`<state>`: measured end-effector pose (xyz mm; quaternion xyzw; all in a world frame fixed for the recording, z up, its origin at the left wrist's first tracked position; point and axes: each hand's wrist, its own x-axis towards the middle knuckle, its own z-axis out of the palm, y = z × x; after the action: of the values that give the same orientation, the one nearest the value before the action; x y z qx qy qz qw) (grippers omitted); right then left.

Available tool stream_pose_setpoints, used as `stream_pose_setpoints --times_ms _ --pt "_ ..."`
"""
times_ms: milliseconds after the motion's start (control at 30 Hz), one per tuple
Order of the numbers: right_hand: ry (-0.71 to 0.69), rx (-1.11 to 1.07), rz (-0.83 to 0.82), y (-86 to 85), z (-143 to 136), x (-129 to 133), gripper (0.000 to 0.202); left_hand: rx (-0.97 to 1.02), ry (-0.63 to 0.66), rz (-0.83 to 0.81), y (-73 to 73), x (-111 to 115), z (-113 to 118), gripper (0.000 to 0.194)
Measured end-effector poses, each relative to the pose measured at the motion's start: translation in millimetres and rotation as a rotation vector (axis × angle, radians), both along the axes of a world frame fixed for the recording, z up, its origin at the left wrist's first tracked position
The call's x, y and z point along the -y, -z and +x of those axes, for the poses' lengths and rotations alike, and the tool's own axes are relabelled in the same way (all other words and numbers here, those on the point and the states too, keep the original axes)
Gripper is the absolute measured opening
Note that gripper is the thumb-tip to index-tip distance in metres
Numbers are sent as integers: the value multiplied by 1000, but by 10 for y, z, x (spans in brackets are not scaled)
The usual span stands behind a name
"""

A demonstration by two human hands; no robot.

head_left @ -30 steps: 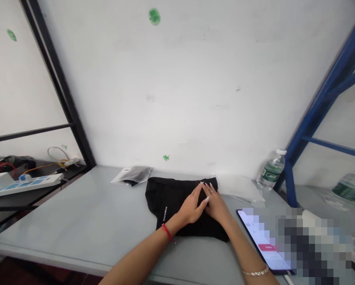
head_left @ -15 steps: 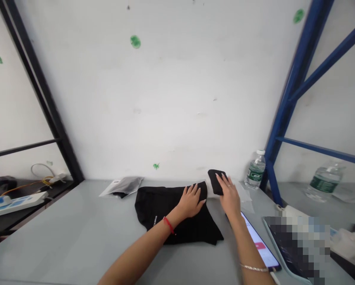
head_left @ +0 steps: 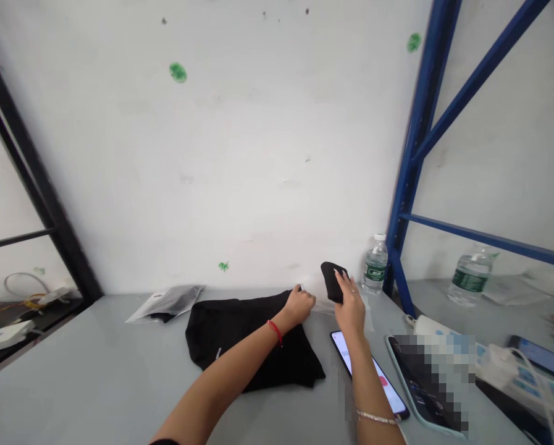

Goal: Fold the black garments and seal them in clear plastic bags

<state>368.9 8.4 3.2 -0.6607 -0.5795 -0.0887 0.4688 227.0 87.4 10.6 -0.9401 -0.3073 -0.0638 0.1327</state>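
Note:
A black garment (head_left: 253, 346) with small pale lettering lies folded on the grey table (head_left: 96, 371). At its upper right corner is my left hand (head_left: 299, 306), fingers curled closed; whatever is between them is hidden. My right hand (head_left: 351, 306) grips a small folded black cloth (head_left: 333, 283), raised a little above the table's back edge. Beneath and beside that hand lies a clear plastic bag (head_left: 320, 301). Further left, another clear bag (head_left: 179, 300) has something black inside.
A water bottle (head_left: 375, 264) stands by the blue frame (head_left: 399, 213). A lit phone (head_left: 388, 392) lies under my right forearm, beside a second phone (head_left: 425, 389) in a pale case. Further right are a power strip (head_left: 448, 340) and another bottle (head_left: 471, 275).
My left hand has gone from lying flat on the garment to curled fingers at its corner. My right hand still holds the small black cloth. The view has turned to the right.

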Motion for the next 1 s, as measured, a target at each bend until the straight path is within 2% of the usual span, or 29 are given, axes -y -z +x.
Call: stream_pose_setpoints --times_ms 100,200,300,400,500,667,733,833,1000 --pt "14 -7 87 -42 -26 38 74 34 -20 55 -187 4 -43 28" --pt "22 18 126 -84 -100 73 71 78 -61 101 -446 7 -173 32" --pt "-26 93 147 -100 -205 85 70 105 -111 137 -679 45 -425 32" --pt "-96 165 156 -92 -353 83 70 87 -212 161 -780 160 -773 30" --pt "-210 250 119 -60 -569 87 77 89 -299 163 -697 347 -1132 29" --pt "-472 436 24 75 -999 102 92 167 -435 129 -296 571 -1561 24" --pt "-543 493 -22 147 -1118 97 93 218 -470 100 -131 549 -1654 33" --pt "-569 523 -88 237 -1192 76 96 289 -451 4 59 417 -1729 48" --pt "-600 581 -134 300 -1201 47 103 377 -417 -183 220 221 -1780 49"
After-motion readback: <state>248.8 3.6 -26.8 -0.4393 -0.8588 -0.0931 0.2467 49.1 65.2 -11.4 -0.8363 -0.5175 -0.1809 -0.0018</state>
